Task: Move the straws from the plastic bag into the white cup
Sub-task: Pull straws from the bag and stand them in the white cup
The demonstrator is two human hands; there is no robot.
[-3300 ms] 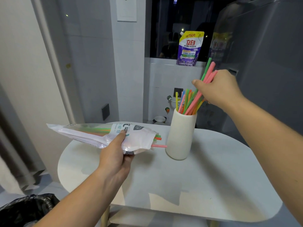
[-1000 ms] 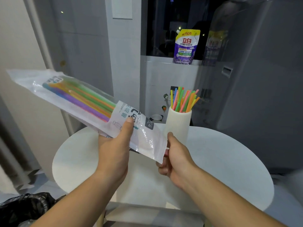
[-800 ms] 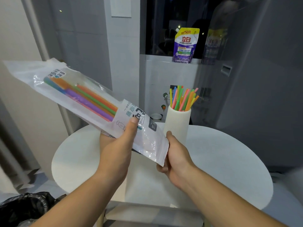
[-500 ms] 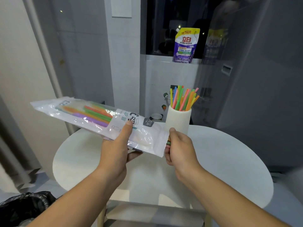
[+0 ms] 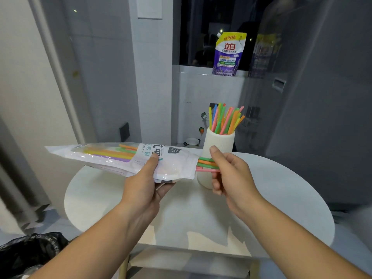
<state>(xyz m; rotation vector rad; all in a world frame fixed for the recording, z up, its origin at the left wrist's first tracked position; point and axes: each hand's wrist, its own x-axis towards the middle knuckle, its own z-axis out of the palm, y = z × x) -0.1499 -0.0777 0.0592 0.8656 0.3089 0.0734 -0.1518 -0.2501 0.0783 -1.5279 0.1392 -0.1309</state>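
Since half a second ago, the plastic bag [image 5: 112, 158] is lying flatter, almost level above the table [image 5: 281, 188], and the straws [image 5: 205, 164] that were barely showing at its mouth are now sticking out to the right. The left hand [image 5: 145, 184] is gripping the bag from below around its middle, with the thumb pressing down on the printed label and the fingers curling underneath. The right hand [image 5: 231, 174] is pinching the green, orange and pink straws just outside the bag's open end, with the thumb on top and the fingers curled beneath them. More yellow, purple, orange and green ones are lying inside the clear part of the bag, toward its left end.

The white cup [image 5: 219, 141] is standing on the round white table just behind the right hand and is partly hidden by it. It is holding a bunch of coloured straws [image 5: 225, 119] that are fanning out above its rim. A purple and yellow detergent pouch [image 5: 229, 55] is standing on the ledge below the dark window behind. A black bin bag [image 5: 30, 252] is sitting on the floor at lower left.
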